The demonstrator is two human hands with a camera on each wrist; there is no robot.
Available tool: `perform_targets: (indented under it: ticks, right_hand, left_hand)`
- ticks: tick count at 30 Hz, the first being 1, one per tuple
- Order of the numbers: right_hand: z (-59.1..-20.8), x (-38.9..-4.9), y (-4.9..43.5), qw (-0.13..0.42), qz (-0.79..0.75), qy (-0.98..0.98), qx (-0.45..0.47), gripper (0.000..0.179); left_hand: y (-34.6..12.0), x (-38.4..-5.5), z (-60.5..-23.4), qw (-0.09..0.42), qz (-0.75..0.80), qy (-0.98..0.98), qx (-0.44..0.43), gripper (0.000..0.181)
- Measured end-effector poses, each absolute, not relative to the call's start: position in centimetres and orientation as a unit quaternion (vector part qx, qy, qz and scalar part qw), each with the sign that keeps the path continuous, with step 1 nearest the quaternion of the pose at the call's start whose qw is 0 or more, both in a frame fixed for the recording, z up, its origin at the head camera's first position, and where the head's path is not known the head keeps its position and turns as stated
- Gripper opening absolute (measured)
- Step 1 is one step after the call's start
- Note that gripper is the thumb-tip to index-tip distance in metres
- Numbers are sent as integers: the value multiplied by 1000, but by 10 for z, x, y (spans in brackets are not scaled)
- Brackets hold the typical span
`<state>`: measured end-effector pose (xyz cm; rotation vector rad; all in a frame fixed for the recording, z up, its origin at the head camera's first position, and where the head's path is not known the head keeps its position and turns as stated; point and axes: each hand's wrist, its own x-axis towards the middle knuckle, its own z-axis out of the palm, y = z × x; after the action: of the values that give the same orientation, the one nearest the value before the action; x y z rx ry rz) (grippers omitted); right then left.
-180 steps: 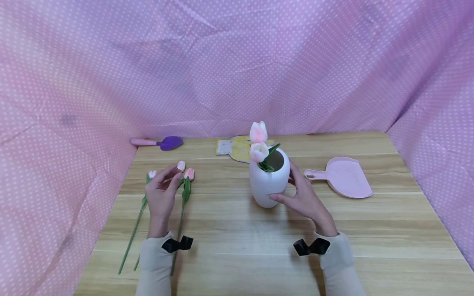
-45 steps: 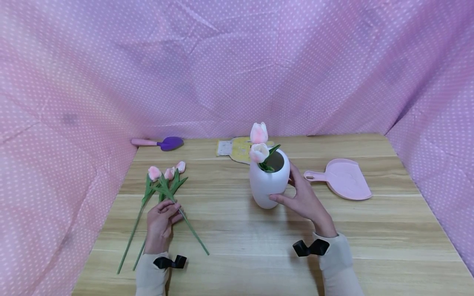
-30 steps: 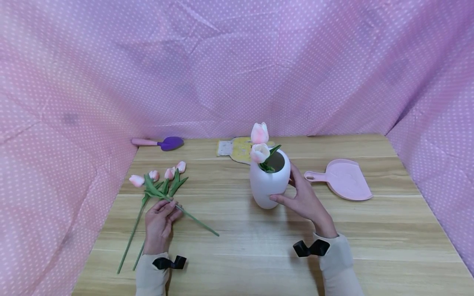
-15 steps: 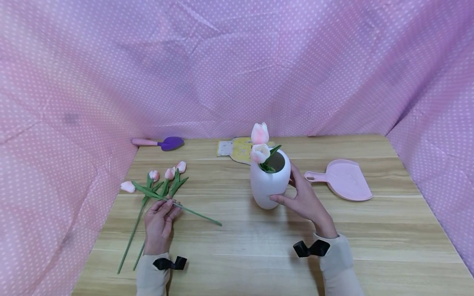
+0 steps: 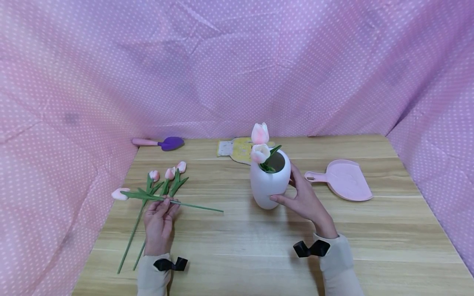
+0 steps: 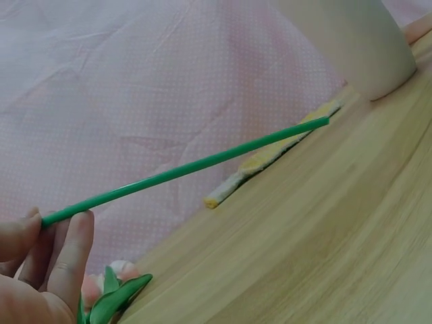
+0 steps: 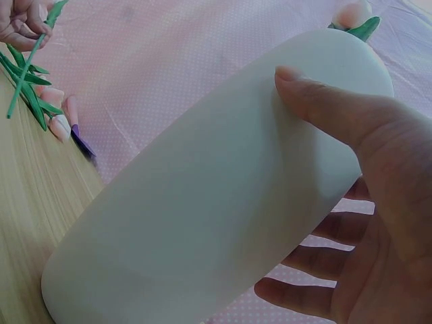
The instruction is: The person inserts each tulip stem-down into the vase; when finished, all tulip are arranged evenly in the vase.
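Observation:
My left hand (image 5: 158, 230) pinches the green stem of an artificial tulip (image 5: 200, 206) between thumb and fingers. This tulip lies nearly level, its pale pink bloom pointing left and its bare stem end toward the vase; in the left wrist view the stem (image 6: 189, 167) is raised above the table. Beneath it, three more tulips (image 5: 170, 173) lie on the table, partly covered by the hand. My right hand (image 5: 305, 199) holds a white vase (image 5: 264, 187) by its right side, thumb (image 7: 317, 101) across the front. Two pink-white tulips (image 5: 260, 133) stand in the vase, leaning left.
Behind the vase lies a flat yellow and grey cloth piece (image 5: 240, 150), partly hidden. A pink dustpan (image 5: 348, 179) is to the right. At the back left is a small purple shovel (image 5: 171, 143) with a pink handle. Pink dotted fabric (image 5: 237, 74) encloses the wooden table (image 5: 237, 255).
The left hand has drawn back from the blooms with one tulip, and this has swung round until its bloom points left and its stem end right. The right hand keeps its hold on the vase.

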<state>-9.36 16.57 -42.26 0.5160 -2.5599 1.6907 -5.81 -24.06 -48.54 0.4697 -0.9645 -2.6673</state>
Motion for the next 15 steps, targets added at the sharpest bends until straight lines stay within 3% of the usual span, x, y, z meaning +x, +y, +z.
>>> perform_targets:
  ticks: [15]
  right_hand:
    - [-424,-95,166,15,547,-820,169,99]
  left_hand:
    - [-238,-56,-480,140,-947,-253,139,13]
